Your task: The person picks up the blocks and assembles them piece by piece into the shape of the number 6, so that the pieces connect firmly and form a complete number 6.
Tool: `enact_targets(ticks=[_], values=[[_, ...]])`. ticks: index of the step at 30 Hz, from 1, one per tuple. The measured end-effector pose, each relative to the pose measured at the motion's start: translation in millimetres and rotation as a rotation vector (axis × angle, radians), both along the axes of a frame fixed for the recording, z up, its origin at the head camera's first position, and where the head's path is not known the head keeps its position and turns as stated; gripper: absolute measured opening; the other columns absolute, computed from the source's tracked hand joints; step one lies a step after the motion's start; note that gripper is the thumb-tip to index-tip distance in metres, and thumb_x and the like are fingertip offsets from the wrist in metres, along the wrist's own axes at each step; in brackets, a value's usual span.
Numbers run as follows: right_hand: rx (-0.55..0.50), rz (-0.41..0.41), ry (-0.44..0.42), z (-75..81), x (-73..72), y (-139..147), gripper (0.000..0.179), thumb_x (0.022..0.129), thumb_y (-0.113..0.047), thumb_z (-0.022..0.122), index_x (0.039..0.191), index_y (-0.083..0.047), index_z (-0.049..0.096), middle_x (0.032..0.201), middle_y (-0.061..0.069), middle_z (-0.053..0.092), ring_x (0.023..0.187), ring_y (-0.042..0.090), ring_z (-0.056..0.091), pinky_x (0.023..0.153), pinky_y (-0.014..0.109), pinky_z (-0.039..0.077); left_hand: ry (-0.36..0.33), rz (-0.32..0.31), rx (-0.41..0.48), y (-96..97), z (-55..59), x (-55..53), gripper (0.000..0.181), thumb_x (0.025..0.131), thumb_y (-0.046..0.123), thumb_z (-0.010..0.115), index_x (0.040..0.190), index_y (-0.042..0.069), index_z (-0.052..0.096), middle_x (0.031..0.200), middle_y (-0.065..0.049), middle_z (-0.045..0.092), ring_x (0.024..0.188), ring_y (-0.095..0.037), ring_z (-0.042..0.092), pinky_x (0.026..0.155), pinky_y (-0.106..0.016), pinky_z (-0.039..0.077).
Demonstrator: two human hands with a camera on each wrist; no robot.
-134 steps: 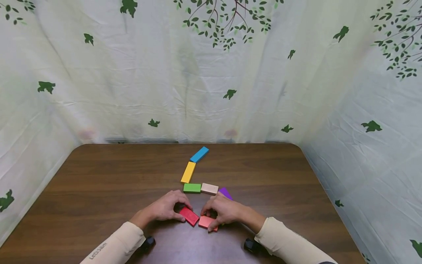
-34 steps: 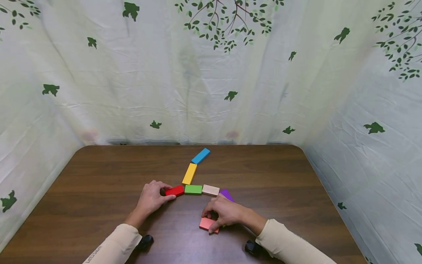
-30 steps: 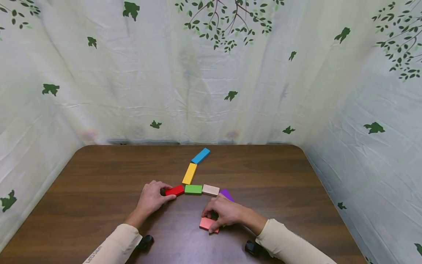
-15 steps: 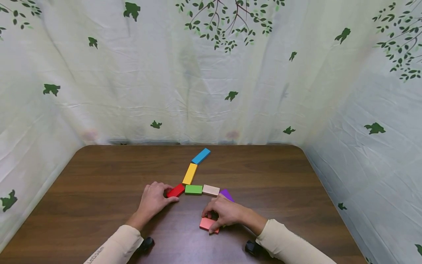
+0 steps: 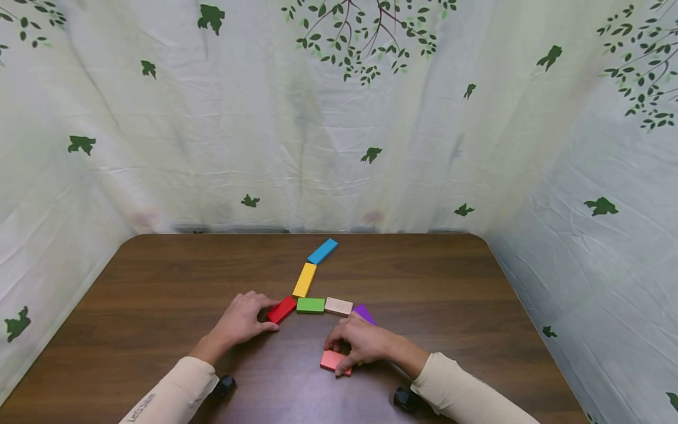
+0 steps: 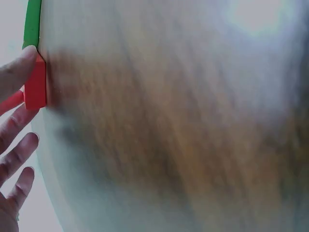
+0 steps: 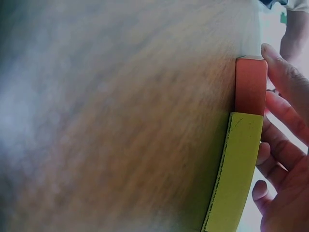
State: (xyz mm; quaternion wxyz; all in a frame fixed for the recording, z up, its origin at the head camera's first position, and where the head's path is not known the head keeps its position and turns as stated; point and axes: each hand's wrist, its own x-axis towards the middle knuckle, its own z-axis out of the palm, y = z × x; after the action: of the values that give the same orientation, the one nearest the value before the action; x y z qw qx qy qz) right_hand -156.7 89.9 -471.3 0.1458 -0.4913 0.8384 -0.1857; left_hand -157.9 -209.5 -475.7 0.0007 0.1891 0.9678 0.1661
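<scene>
My left hand (image 5: 241,318) is at the red block (image 5: 282,310), fingers along its far side and thumb by its near end. In the left wrist view, the thumb overlaps the red block beside the green block (image 6: 32,24). My right hand (image 5: 360,341) pinches a coral-pink block (image 5: 332,358) on the table, thumb on its near side. A yellow-green block (image 7: 236,169) meets the coral-pink one end to end in the right wrist view; my right hand mostly hides it in the head view. The red block slants, its upper corner close to the green block's left end.
On the brown table (image 5: 450,294), a chain runs from the blue block (image 5: 322,251) through the yellow block (image 5: 304,280) to the green, pale pink (image 5: 338,305) and purple (image 5: 364,313) blocks. Leaf-print curtains (image 5: 318,118) surround the table.
The left hand has carried the red block from beside the coral-pink block up to the green one, then turned it to a steeper slant. The right hand has stayed in place.
</scene>
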Motion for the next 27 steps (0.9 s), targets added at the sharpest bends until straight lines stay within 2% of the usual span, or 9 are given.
enact_targets(ticks=[5,10,14,18,27], values=[[-0.004,0.003,-0.002,-0.3,-0.3,0.2,0.042,0.073,-0.044,0.083,0.107,-0.021,0.072,0.083,-0.018,0.062,0.078,-0.003,0.046,0.077,0.019,0.029,0.035,-0.054,-0.028,-2.7,0.8,-1.4,0.048,0.071,0.031,0.085,0.11,0.007,0.073,0.093,0.0,0.068,0.087,-0.019,0.055,0.078,-0.039,0.041],[-0.006,0.003,0.003,-0.4,-0.5,0.2,0.042,0.073,-0.044,0.082,0.107,-0.021,0.072,0.084,-0.018,0.062,0.079,-0.002,0.047,0.077,0.019,0.029,0.088,-0.078,-0.046,-1.6,-1.8,-2.8,0.047,0.07,0.031,0.086,0.108,0.005,0.074,0.09,0.0,0.067,0.083,-0.017,0.054,0.076,-0.038,0.041],[-0.007,0.002,0.001,-0.4,-0.3,0.0,0.042,0.073,-0.043,0.083,0.107,-0.021,0.072,0.084,-0.017,0.062,0.079,-0.002,0.047,0.077,0.019,0.029,0.109,-0.08,-0.056,0.8,-2.0,-2.6,0.047,0.07,0.032,0.086,0.106,0.004,0.074,0.09,-0.002,0.068,0.083,-0.018,0.054,0.077,-0.039,0.041],[-0.012,0.003,0.003,-0.8,-0.2,0.0,0.042,0.073,-0.043,0.083,0.107,-0.021,0.072,0.084,-0.017,0.063,0.078,-0.002,0.047,0.076,0.018,0.029,0.099,-0.063,-0.076,4.6,-0.9,-1.8,0.049,0.07,0.035,0.085,0.107,0.003,0.074,0.091,-0.002,0.068,0.083,-0.018,0.054,0.08,-0.041,0.042],[-0.006,0.0,0.006,-1.6,-0.9,0.2,0.043,0.073,-0.044,0.083,0.107,-0.021,0.072,0.084,-0.018,0.062,0.077,-0.003,0.045,0.075,0.019,0.029,0.134,-0.042,-0.095,10.0,-3.9,-1.1,0.049,0.07,0.037,0.085,0.105,0.004,0.075,0.089,-0.003,0.07,0.081,-0.018,0.055,0.075,-0.036,0.04]])
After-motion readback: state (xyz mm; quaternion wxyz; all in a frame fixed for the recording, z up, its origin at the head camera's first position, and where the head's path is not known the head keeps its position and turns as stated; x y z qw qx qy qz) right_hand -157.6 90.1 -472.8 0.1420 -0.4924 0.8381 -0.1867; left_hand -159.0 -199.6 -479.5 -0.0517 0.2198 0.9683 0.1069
